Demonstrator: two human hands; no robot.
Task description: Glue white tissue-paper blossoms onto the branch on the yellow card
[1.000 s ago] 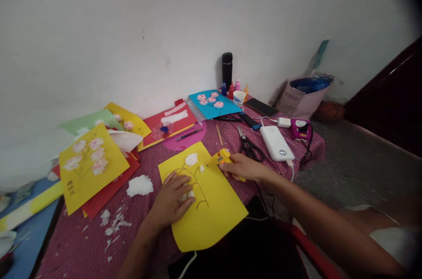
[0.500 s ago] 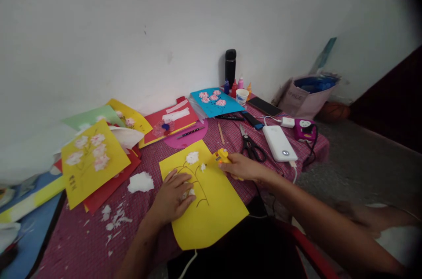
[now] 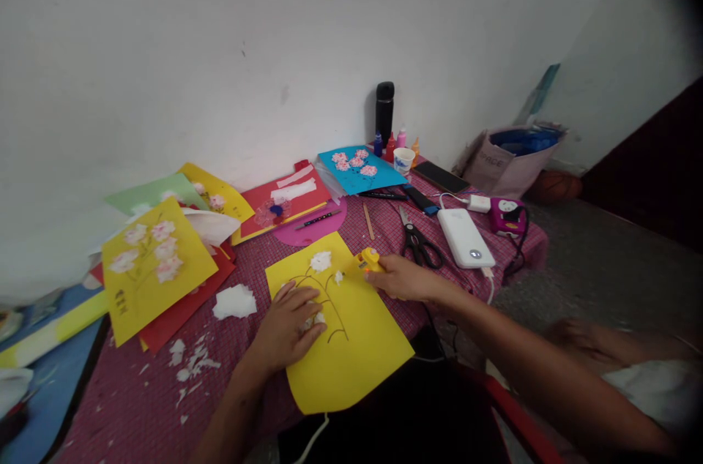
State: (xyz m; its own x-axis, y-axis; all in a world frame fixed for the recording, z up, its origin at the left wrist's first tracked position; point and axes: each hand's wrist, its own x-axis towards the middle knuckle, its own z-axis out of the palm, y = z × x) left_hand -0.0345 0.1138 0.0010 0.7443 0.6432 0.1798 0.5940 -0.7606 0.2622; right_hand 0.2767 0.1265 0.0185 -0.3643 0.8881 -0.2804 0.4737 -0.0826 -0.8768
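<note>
A yellow sheet of paper [image 3: 362, 365] lies before me at the table's front edge, with brown branch lines drawn on it. A white crumpled-paper blossom [image 3: 321, 261] sits at the top of the drawing, and a smaller white tuft [image 3: 338, 277] is to its lower right. My left hand [image 3: 290, 321] rests flat on the sheet's left side with fingers a little apart, partly covering another white tuft [image 3: 318, 318]. In my right hand [image 3: 403, 277] is a yellow hot glue gun [image 3: 369, 257], its nozzle pointing left, just above the sheet's right edge.
White paper [image 3: 235, 301] and torn scraps [image 3: 192, 361] lie at left, near finished flower pictures [image 3: 165, 259]. Black scissors [image 3: 418, 241], a wooden stick [image 3: 368, 221] and a white power bank [image 3: 466, 237] lie right. Paint bottles [image 3: 390, 148] and a paper cup [image 3: 403, 160] stand behind.
Both hands, the glue gun and the yellow sheet look almost unchanged. At the lower right, another person's limb and pale clothing have shifted slightly.
</note>
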